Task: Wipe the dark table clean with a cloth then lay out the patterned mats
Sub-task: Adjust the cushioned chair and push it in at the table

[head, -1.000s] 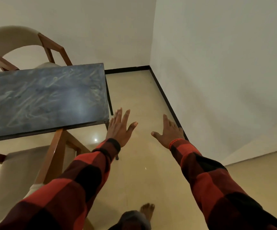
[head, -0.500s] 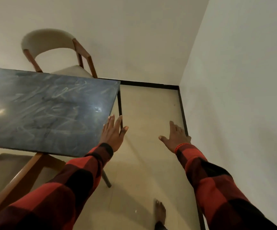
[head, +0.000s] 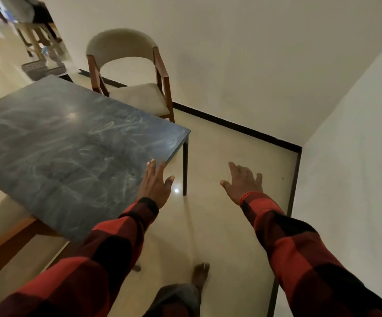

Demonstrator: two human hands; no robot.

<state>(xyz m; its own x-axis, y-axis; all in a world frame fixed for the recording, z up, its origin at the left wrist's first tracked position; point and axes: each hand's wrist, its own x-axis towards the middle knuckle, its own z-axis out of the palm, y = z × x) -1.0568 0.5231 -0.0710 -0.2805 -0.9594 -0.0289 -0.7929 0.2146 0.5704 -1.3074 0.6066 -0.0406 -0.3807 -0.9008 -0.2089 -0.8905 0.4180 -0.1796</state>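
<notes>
Dark blue-grey table (head: 66, 143) with pale smears; red-and-black check sleeves (head: 121, 245); cream chair (head: 126, 49) with brown frame.

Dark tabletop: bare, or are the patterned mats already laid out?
Bare. The dark blue-grey smeared tabletop shows only pale streaks; no mats or cloth appear, and both the left hand and right hand are empty.

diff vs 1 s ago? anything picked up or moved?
Nothing taken hold of or let go. The view swung left: the dark table now fills more of the frame, and the left hand now overlaps its near corner instead of the floor beside it. Both hands stay open and empty, the right hand over the floor. The tabletop stays smeared.
</notes>
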